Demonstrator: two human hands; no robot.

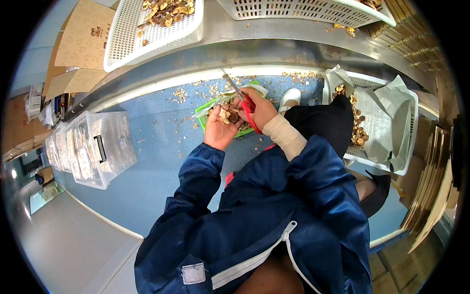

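Note:
My left hand [220, 132] is cupped palm up, its fingers curled round dried mushrooms [228, 114]. Beside it, my right hand [260, 109] is closed round the red handles of a pair of scissors [248, 104], whose metal blades point up and to the left. The fingers of my right hand come close to the mushrooms; whether they touch them I cannot tell. Below both hands a green basket [201, 120] sits low over the floor, lined with something pale. Its contents are mostly hidden by my hands.
White crates [117, 54] with dried mushrooms stand on the metal table ahead. A paper-lined white crate [413, 122] of mushrooms is at my right. At left stands a clear plastic box [117, 147] of packets. Scraps litter the blue floor [156, 132]; flattened cardboard [431, 191] leans far right.

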